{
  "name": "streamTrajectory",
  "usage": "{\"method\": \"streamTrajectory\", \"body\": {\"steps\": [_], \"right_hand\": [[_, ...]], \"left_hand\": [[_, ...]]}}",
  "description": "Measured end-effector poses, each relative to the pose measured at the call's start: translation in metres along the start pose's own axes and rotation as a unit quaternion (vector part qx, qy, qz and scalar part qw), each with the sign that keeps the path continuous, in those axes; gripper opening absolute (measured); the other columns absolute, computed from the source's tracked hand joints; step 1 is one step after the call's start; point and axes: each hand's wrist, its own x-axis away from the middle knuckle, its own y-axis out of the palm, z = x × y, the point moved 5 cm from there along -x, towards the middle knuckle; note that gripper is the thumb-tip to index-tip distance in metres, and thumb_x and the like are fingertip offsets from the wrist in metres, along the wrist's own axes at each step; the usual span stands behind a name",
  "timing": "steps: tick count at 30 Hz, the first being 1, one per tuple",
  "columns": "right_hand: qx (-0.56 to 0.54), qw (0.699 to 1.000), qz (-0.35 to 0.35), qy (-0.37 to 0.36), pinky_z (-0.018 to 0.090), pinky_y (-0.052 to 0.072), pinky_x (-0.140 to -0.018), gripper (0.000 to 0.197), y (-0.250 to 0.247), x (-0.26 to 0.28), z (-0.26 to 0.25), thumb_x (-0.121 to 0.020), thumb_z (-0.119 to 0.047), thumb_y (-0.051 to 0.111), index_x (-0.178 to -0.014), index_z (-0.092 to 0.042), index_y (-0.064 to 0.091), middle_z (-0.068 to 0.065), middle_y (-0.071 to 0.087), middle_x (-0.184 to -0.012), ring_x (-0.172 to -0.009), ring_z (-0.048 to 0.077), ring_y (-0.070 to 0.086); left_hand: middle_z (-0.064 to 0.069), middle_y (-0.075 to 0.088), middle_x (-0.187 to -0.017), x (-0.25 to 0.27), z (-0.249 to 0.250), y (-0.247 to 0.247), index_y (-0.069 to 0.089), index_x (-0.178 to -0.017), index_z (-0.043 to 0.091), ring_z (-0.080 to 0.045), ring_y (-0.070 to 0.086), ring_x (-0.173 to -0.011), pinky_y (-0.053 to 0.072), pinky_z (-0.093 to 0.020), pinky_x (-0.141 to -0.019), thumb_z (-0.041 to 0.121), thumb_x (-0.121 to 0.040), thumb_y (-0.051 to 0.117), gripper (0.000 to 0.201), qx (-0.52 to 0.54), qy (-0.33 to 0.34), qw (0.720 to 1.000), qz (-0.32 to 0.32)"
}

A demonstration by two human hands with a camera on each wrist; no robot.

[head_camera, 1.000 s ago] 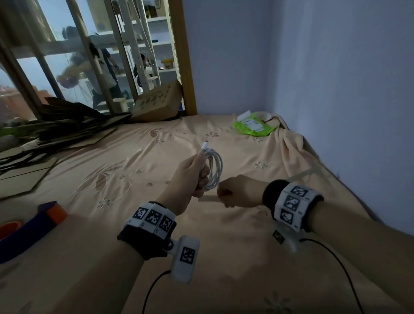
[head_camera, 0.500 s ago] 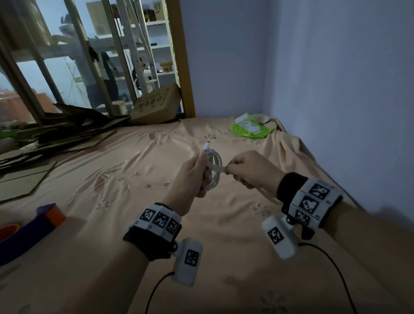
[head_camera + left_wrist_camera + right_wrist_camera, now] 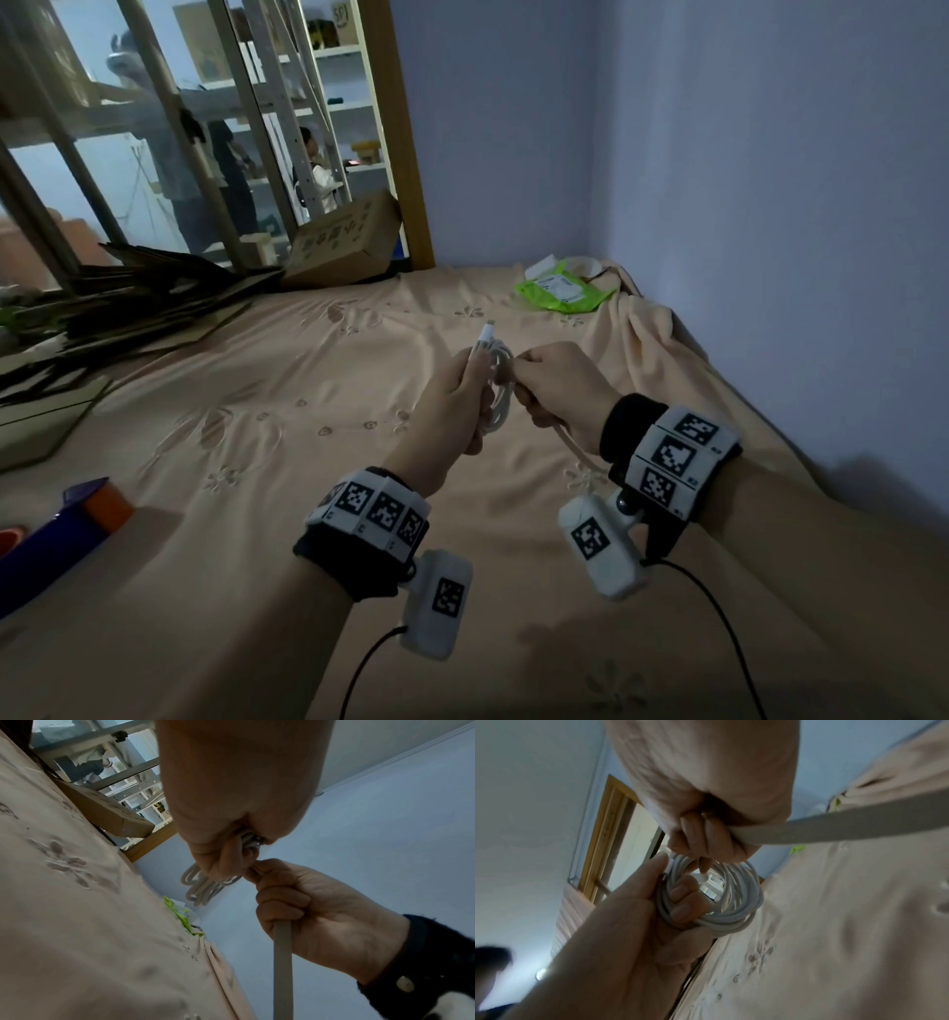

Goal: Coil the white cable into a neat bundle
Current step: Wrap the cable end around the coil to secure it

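The white cable (image 3: 500,408) is wound into a small coil of several loops, held above the peach bedsheet (image 3: 287,411). My left hand (image 3: 464,383) grips one side of the coil (image 3: 734,908), fingers through the loops, and the connector tip (image 3: 487,331) sticks up past the thumb. My right hand (image 3: 544,383) is fisted round the loose tail of the cable (image 3: 282,963) and presses against the top of the coil beside the left hand (image 3: 221,862). The tail (image 3: 859,827) runs out of the right hand (image 3: 703,839) towards the wrist.
A green packet (image 3: 562,293) lies in the far corner by the blue wall (image 3: 770,257). A cardboard box (image 3: 344,246) and flattened cardboard (image 3: 128,313) sit at the far left. A blue and orange object (image 3: 61,529) lies at the near left.
My right hand has come up from below the coil, carrying the tail, and now meets the left hand at the coil's top. The left hand has kept its hold.
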Motion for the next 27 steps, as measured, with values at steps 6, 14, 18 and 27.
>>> {"method": "streamTrajectory", "body": {"steps": [6, 14, 18, 27], "right_hand": [[-0.034, 0.999, 0.013, 0.037, 0.024, 0.026, -0.040, 0.029, 0.003, 0.004, 0.006, -0.093, -0.010, 0.055, -0.065, -0.003, 0.060, 0.007, 0.050, -0.051, -0.038, 0.014, 0.035], [-0.064, 0.996, 0.043, 0.047, 0.022, 0.027, -0.039, 0.026, 0.006, 0.004, 0.007, -0.093, -0.012, 0.053, -0.069, -0.003, 0.058, 0.009, 0.048, -0.051, -0.034, 0.014, 0.034], [-0.171, 0.982, 0.000, 0.078, 0.017, 0.019, -0.035, 0.031, 0.006, 0.008, 0.008, -0.095, -0.013, 0.053, -0.064, -0.010, 0.050, 0.001, 0.037, -0.044, -0.031, 0.009, 0.024], [-0.263, 0.959, -0.015, 0.105, 0.017, 0.019, -0.032, 0.039, 0.011, 0.011, 0.003, -0.096, -0.028, 0.061, -0.062, -0.015, 0.045, -0.003, 0.031, -0.043, -0.031, 0.007, 0.022]], "left_hand": [[0.003, 0.042, -0.057, 0.002, 0.004, 0.008, 0.056, -0.085, 0.014, -0.009, 0.033, -0.042, 0.025, -0.022, -0.040, 0.035, -0.104, 0.037, 0.034, -0.006, 0.005, 1.000, -0.008], [-0.007, 0.047, -0.063, 0.001, 0.006, 0.014, 0.056, -0.098, 0.002, -0.017, 0.038, -0.047, 0.029, -0.026, -0.041, 0.036, -0.103, 0.038, 0.039, -0.036, 0.014, 0.999, 0.010], [0.002, 0.040, -0.057, 0.001, 0.004, 0.015, 0.053, -0.089, 0.008, -0.010, 0.034, -0.043, 0.026, -0.025, -0.042, 0.038, -0.104, 0.038, 0.036, -0.011, -0.009, 1.000, 0.003], [0.001, 0.043, -0.061, 0.001, 0.010, 0.018, 0.058, -0.109, 0.015, -0.008, 0.036, -0.046, 0.029, -0.025, -0.041, 0.040, -0.104, 0.035, 0.034, -0.093, 0.019, 0.995, -0.028]]}}
